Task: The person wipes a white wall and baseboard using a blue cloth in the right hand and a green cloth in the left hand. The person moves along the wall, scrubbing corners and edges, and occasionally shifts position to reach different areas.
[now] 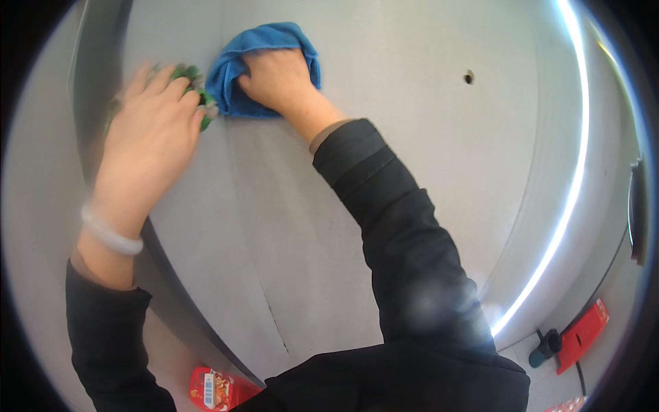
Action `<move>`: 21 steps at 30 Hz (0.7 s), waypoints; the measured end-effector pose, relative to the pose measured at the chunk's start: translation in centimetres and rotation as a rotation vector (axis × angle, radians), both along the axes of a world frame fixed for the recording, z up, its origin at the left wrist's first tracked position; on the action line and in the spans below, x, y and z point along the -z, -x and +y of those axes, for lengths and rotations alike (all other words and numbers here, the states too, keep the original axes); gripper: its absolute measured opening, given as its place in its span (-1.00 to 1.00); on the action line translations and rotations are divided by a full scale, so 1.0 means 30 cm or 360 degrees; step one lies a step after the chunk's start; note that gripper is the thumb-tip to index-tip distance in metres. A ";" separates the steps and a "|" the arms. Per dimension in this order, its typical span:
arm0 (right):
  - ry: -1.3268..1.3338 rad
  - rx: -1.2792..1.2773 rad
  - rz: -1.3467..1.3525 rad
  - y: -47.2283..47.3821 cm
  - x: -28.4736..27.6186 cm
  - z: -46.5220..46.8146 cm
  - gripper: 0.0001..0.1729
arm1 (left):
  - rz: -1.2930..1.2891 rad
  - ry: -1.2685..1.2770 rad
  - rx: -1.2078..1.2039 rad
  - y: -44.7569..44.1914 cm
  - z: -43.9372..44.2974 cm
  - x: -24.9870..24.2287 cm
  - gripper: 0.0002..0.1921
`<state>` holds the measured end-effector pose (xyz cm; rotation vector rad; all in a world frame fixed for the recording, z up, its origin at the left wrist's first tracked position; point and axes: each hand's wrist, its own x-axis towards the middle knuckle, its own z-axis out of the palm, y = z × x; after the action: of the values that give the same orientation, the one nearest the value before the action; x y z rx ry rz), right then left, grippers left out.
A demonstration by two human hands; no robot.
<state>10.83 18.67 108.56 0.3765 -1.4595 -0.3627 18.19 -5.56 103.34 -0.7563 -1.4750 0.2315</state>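
My right hand [280, 77] presses a folded blue cloth [273, 36] against a pale grey panel [412, 154]. The cloth bunches around the fingers, and most of the fingertips are hidden in it. To its left, my left hand [154, 116] has its fingers curled over a green and whitish leafy bunch [207, 98], close to the cloth's edge. The hand covers much of that bunch, and motion blurs it, so its exact kind is unclear. A pale bangle [110, 234] circles my left wrist.
The panel has a small hole [468, 77] and a dark left edge strip [180, 288]. A bright light strip [582, 129] curves along the right. A red package [211, 389] with a printed label lies at lower left. At lower right are a red plastic object [584, 335] and a dark green cylinder [544, 350].
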 end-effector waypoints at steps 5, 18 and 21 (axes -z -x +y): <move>0.0134 0.0345 0.0280 -0.252 -0.024 0.319 -0.59 | 0.0056 -0.0019 0.0062 0.034 0.010 0.017 -0.82; 0.2855 0.0780 0.0890 -1.210 0.360 1.286 -0.22 | -0.0081 -0.0143 0.0028 0.026 0.030 0.020 -0.83; 0.2975 0.0800 0.0818 -1.179 0.268 1.300 -0.29 | -0.0068 -0.0136 0.0027 0.029 0.037 0.015 -0.83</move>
<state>46.21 57.68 100.52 -1.4784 -0.8379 0.5546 17.31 -4.44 102.90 -0.7080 -1.5091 0.1391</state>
